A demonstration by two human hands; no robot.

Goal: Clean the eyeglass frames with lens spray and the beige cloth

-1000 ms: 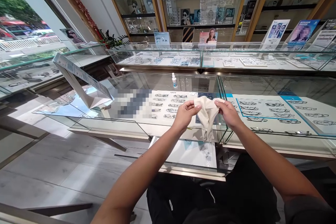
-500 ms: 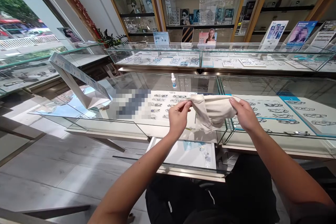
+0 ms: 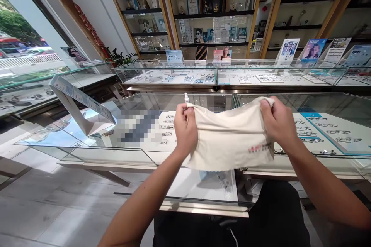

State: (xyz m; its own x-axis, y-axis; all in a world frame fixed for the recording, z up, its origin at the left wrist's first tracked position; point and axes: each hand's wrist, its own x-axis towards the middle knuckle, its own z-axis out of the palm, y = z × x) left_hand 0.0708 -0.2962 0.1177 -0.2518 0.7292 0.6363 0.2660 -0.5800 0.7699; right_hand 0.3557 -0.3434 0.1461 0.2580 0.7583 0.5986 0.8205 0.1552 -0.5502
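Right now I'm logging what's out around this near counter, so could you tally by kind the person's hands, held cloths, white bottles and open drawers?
Left hand and right hand: 2
Cream cloth, held between them: 1
White bottle, partly hidden: 1
Open drawer: 1
Total: 5

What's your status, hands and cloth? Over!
Left hand, right hand: gripping cloth by upper corners. Cloth spread, creased. Bottle behind left hand, partly hidden.
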